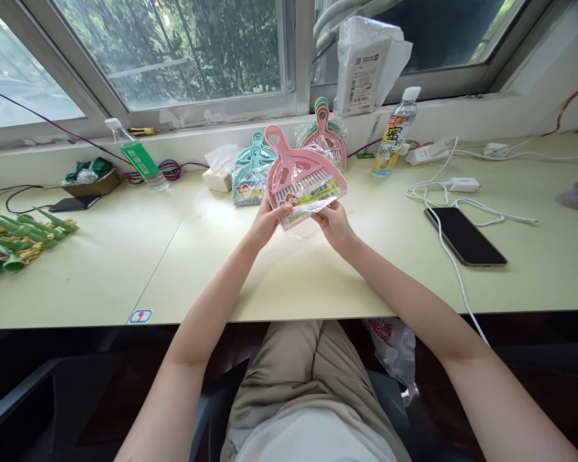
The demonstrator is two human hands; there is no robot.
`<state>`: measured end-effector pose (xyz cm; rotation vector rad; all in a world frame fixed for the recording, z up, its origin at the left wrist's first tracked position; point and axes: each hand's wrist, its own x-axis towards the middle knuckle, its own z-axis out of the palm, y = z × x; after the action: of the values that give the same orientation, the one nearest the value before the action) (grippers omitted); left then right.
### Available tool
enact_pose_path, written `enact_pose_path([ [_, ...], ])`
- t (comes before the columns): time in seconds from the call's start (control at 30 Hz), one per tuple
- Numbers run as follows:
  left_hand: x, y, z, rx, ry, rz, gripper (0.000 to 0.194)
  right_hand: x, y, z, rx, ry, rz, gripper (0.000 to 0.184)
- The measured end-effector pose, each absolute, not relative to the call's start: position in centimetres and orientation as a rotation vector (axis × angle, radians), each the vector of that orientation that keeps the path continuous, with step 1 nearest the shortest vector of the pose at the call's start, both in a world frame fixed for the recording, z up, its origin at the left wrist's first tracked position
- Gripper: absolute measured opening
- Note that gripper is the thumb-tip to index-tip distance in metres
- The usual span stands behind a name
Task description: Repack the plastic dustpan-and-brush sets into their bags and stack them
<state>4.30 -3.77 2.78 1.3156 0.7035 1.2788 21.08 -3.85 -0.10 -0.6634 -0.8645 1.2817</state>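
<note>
Both hands hold up a pink dustpan and brush set [289, 168] in a clear plastic wrapper, its handle pointing away from me and a yellow-green label across the front. My left hand [268, 222] pinches the lower left corner, thumb on top. At the lower right edge, my right hand [334, 223] grips from beneath, its fingers partly hidden. Just behind lie wrapped teal dustpan sets [250, 168]. Farther back, more wrapped sets [324, 131], pink and green, lean against the window wall.
Left: green plastic parts [17, 240], a water bottle [137, 157], a small box [94, 183] and a tissue pack [220, 170]. Right: a drink bottle [395, 135], a black phone [465, 236], white cables [443, 237] and a power strip [428, 152]. A tissue package [363, 70] stands on the sill.
</note>
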Motion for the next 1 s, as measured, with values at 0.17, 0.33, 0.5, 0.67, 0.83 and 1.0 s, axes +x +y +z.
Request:
enact_pose_path([
  [0.17, 4.1, -3.2, 2.2, 1.375, 0.703, 1.298, 0.088, 21.0, -3.8, -0.2, -0.646, -0.857, 1.309, 0.040],
  [0.33, 4.1, -2.9, 1.9, 1.361, 0.734, 1.336, 0.085, 21.2, -3.8, 0.0, -0.630, -0.903, 1.344, 0.047],
  [0.5, 4.0, -2.9, 1.9, 1.352, 0.751, 1.333, 0.083, 21.4, -3.8, 0.1, -0.631, -0.951, 1.391, 0.043],
  [0.67, 4.2, -2.9, 1.8, 1.368, 0.762, 1.322, 0.083, 21.6, -3.4, -0.2, -0.668, -0.912, 1.382, 0.040],
  [0.83, 4.4, -2.9, 1.6, 1.342, 0.756, 1.312, 0.082, 21.7, -3.2, -0.4, -0.674, -0.898, 1.376, 0.042],
  [1.0, 4.4, -2.9, 1.4, 1.348, 0.774, 1.297, 0.082, 21.7, -3.2, -0.3, -0.666, -0.904, 1.364, 0.044],
])
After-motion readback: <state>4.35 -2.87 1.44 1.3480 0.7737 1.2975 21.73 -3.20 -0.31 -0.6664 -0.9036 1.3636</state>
